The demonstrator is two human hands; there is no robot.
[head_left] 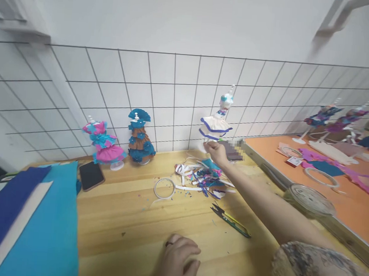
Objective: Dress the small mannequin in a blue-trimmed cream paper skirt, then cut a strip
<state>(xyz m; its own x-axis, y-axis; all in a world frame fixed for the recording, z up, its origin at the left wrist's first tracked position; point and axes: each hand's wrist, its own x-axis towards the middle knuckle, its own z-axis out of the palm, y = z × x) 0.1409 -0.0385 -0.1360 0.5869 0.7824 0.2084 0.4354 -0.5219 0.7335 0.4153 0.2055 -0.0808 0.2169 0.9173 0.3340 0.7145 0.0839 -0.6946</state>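
My right hand [217, 151] reaches far across the wooden table [129, 218] and grips the base of a small doll in a white dress with blue trim [215, 124], which stands near the wire grid wall. My left hand [177, 262] rests on the table near the front edge, fingers curled, a ring on one finger, nothing visible in it. Just below my right hand lies a pile of paper and fabric scraps [204, 179].
A pink-and-blue doll [104, 145] and a teal-and-brown doll [140, 138] stand at the back. A phone [91, 175], tape ring [164, 188], scissors [231, 220], blue felt sheets [26, 224] and a clear lid [308, 200] lie about. An orange table [334, 184] with more dolls stands right.
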